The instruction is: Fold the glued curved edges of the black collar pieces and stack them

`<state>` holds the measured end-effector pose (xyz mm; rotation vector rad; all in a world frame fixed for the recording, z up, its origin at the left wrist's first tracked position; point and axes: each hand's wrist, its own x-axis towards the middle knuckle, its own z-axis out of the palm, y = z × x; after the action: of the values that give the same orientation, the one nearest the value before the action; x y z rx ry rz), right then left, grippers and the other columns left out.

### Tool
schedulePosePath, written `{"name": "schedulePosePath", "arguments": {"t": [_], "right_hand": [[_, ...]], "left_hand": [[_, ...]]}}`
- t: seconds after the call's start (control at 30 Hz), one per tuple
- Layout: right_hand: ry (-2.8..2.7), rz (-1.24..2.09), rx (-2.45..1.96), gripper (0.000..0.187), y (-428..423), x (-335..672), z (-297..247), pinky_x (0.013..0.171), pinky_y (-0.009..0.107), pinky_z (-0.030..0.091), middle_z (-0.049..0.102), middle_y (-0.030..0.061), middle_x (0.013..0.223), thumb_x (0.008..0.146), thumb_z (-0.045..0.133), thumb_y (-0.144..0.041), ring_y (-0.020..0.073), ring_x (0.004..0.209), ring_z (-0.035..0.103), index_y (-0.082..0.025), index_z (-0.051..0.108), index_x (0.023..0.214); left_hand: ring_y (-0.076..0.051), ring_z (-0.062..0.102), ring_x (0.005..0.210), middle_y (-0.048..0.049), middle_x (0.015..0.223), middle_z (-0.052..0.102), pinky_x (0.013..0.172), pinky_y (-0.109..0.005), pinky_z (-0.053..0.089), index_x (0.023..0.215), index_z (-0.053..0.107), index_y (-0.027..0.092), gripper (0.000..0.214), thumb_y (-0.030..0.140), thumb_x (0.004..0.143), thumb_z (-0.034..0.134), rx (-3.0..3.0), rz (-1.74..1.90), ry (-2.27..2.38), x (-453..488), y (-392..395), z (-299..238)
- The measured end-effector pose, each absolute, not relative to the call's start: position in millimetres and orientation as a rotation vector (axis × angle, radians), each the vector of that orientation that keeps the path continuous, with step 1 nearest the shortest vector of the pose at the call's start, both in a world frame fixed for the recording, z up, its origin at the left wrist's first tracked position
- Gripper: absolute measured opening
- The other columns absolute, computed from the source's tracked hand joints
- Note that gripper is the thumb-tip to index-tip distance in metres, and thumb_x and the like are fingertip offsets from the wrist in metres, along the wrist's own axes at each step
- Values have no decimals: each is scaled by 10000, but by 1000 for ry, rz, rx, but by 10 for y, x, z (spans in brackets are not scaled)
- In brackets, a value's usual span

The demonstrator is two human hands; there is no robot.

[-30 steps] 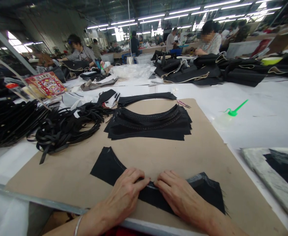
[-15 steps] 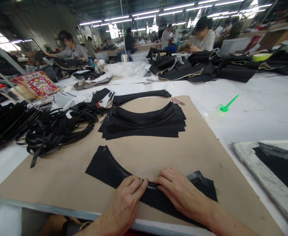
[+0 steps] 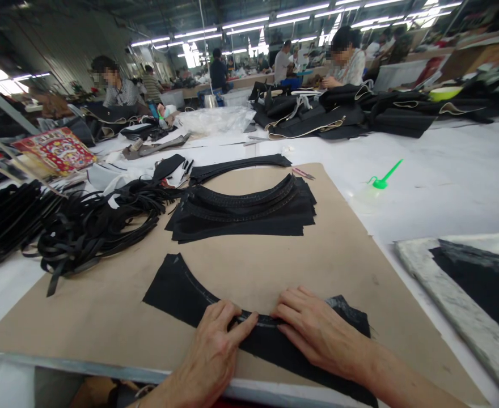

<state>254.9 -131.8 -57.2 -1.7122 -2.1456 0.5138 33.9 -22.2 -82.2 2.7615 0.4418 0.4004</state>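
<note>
A curved black fabric piece (image 3: 260,343) lies flat on the brown board, its concave edge facing away from me and showing pale chalk-like marks. My left hand (image 3: 218,343) grips that edge near its middle, thumb and fingers bent over the fold. Farther right on the same edge, my right hand (image 3: 313,326) has its fingers bunched together and pressed on the fabric. Between the two hands a short stretch of folded edge shows. Whitish smears mark the piece's right end. Beyond it rests a stack of similar curved black pieces (image 3: 241,218).
The brown board (image 3: 317,255) covers the near table. Black strips (image 3: 92,232) are heaped at left. Small snips (image 3: 303,173) lie by the stack. At right are a green applicator (image 3: 385,175) and a whitish smeared slab (image 3: 419,255). Co-workers sit beyond piles of black material (image 3: 343,119).
The gap between my hands has widened a little, and more of the folded edge shows between them. The whole view has shifted slightly; the fabric piece stays on the board.
</note>
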Motion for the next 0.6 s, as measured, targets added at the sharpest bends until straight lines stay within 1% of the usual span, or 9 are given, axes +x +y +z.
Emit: {"name": "schedulePosePath", "arguments": {"t": [0.1, 0.17, 0.27, 0.4, 0.5, 0.6], "right_hand": [[-2119, 547, -1736, 80, -1318, 2553, -561, 842, 363, 371, 568, 22, 965, 920, 499, -148, 193, 898, 493, -209, 548, 935], [-2110, 555, -1744, 78, -1315, 2554, -564, 840, 366, 370, 569, 19, 957, 921, 502, -149, 193, 896, 489, -210, 549, 933], [-2091, 547, -1755, 59, -1304, 2550, -575, 852, 372, 371, 571, 21, 955, 904, 536, -155, 203, 915, 478, -207, 548, 930], [-2059, 563, -1787, 80, -1287, 2556, -565, 854, 372, 384, 587, 22, 962, 871, 613, -192, 213, 930, 482, -202, 542, 907], [-2053, 613, -1798, 121, -1282, 2586, -528, 835, 362, 397, 603, 17, 945, 851, 652, -206, 210, 916, 506, -198, 546, 909], [-2036, 679, -1787, 134, -1285, 2626, -496, 808, 331, 410, 606, 12, 933, 836, 666, -181, 200, 917, 528, -195, 554, 908]], "left_hand": [[-268, 479, 1058, -102, 1154, 523, 845, -435, 405, 1182, 628, 276, 508, -9, 834, 392, 2772, 527, 519, 382, -259, -802], [-263, 474, 1091, -107, 1177, 528, 870, -433, 392, 1203, 600, 241, 498, -18, 842, 374, 2712, 539, 502, 445, -298, -788], [-230, 514, 1009, -96, 1098, 579, 864, -403, 408, 1239, 554, 187, 440, 2, 875, 390, 2580, 489, 478, 578, -368, -783], [-222, 538, 899, -60, 975, 613, 807, -384, 427, 1131, 628, 209, 386, 6, 866, 437, 2481, 403, 542, 731, -419, -787], [-215, 541, 879, -51, 928, 614, 793, -364, 446, 1075, 666, 208, 390, -18, 848, 444, 2416, 370, 529, 785, -401, -770], [-205, 547, 880, -47, 908, 611, 782, -337, 463, 1017, 691, 201, 360, -20, 848, 462, 2351, 336, 524, 809, -370, -744]]}}
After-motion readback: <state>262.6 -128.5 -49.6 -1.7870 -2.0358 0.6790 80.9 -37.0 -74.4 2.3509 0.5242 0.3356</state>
